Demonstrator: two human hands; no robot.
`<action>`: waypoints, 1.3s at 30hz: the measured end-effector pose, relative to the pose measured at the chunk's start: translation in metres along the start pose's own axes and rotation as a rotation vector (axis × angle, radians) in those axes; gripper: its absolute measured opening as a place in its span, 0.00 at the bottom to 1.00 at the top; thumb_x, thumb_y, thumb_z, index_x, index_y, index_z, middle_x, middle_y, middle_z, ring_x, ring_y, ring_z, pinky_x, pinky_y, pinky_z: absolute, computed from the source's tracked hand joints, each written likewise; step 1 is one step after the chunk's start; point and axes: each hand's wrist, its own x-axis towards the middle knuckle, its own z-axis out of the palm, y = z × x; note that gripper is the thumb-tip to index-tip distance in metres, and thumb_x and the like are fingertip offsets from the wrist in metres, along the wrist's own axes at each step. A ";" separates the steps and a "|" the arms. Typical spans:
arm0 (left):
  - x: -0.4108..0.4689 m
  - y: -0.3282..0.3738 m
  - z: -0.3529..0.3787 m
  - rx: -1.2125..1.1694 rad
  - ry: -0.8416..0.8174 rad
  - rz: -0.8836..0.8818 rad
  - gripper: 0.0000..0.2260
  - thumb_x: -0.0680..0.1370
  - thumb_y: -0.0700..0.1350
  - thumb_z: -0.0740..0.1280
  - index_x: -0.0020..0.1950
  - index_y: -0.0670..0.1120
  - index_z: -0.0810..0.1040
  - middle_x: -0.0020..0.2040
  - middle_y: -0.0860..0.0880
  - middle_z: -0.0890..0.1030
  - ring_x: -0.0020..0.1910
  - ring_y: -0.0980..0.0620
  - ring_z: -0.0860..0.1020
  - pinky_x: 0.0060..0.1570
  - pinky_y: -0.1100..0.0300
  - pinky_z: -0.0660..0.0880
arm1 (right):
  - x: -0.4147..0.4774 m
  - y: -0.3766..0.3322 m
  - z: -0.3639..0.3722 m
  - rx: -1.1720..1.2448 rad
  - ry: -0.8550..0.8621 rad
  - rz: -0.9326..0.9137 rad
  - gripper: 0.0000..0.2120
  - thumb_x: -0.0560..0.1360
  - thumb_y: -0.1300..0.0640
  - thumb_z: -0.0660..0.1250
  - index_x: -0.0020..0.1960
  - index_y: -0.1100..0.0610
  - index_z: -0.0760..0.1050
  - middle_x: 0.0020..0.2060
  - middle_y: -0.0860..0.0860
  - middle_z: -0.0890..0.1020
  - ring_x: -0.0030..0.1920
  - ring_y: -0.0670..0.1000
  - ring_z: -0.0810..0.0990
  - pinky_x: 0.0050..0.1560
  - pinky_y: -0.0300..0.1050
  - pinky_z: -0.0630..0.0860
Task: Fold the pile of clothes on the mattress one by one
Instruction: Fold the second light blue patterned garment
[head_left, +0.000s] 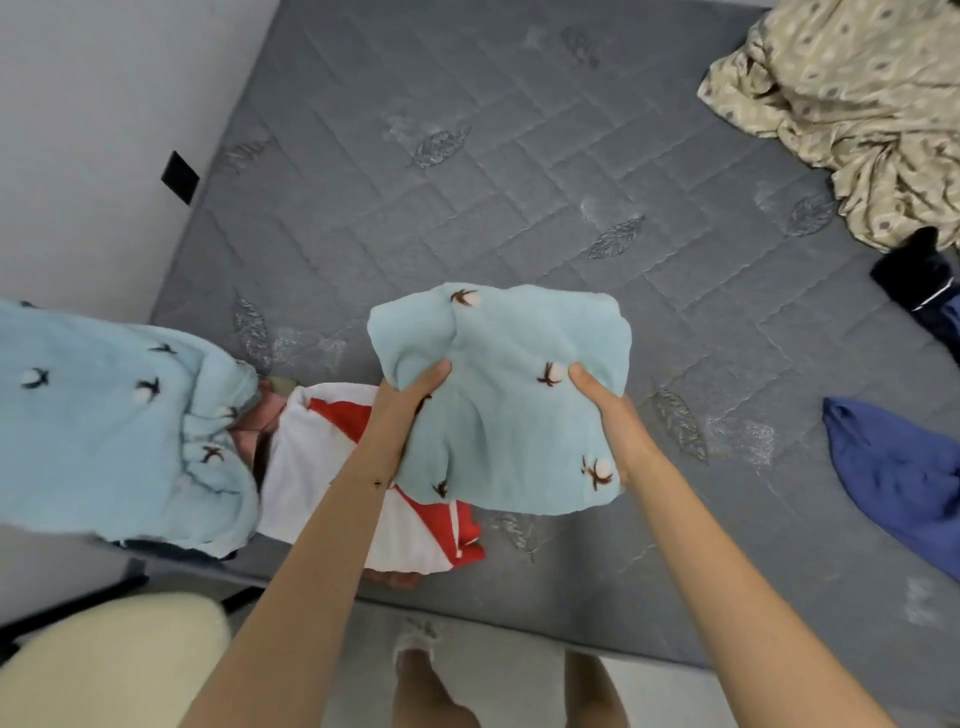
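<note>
Item under handling: light blue garment (498, 405), fleecy, printed with small brown-and-white sprigs. It is held in the air above the near part of the mattress (467, 182), not resting on it, and is already gathered into a compact, roughly square bundle.

Grip: the left hand (410, 400) pinches the bundle's left edge and the right hand (608, 415) its right edge, each with the thumb on top and the fingers hidden underneath. Judgement: holding both sides keeps the layers from slipping apart while the bundle is carried or given a last fold.

Just left, at the mattress's near corner, lies a second light blue piece (104, 415) of the same print, draped partly over a red and white garment (343, 457). Judgement: this looks like the stack for finished items, so the held bundle probably belongs there.

Well to the right lie a blue garment (893, 467) and a dark navy item (909, 270), both loose. A beige patterned cloth (857, 104) is crumpled at the far right corner. Judgement: these remain to be folded.

A black plate (180, 175) sits on the wall (78, 130).

Writing: no brand, label or legible text visible on any item
</note>
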 end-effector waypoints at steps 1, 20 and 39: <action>-0.005 0.005 -0.019 0.016 0.002 -0.001 0.23 0.74 0.56 0.72 0.67 0.53 0.74 0.59 0.52 0.82 0.58 0.50 0.81 0.60 0.46 0.76 | -0.005 0.008 0.019 0.011 0.011 -0.011 0.31 0.65 0.42 0.75 0.65 0.53 0.76 0.56 0.53 0.83 0.56 0.56 0.82 0.62 0.58 0.75; -0.004 -0.052 -0.191 0.297 0.186 -0.055 0.22 0.77 0.56 0.68 0.68 0.48 0.73 0.62 0.50 0.79 0.62 0.50 0.77 0.64 0.50 0.73 | -0.009 0.151 0.156 -0.087 0.102 0.041 0.25 0.76 0.42 0.65 0.70 0.49 0.70 0.60 0.49 0.81 0.58 0.49 0.81 0.61 0.51 0.77; -0.029 -0.045 -0.184 0.546 0.273 -0.003 0.27 0.80 0.48 0.65 0.75 0.43 0.60 0.71 0.45 0.69 0.68 0.46 0.69 0.59 0.63 0.63 | -0.028 0.150 0.160 -0.376 0.257 0.121 0.31 0.74 0.40 0.67 0.73 0.51 0.65 0.66 0.50 0.76 0.66 0.55 0.74 0.69 0.57 0.68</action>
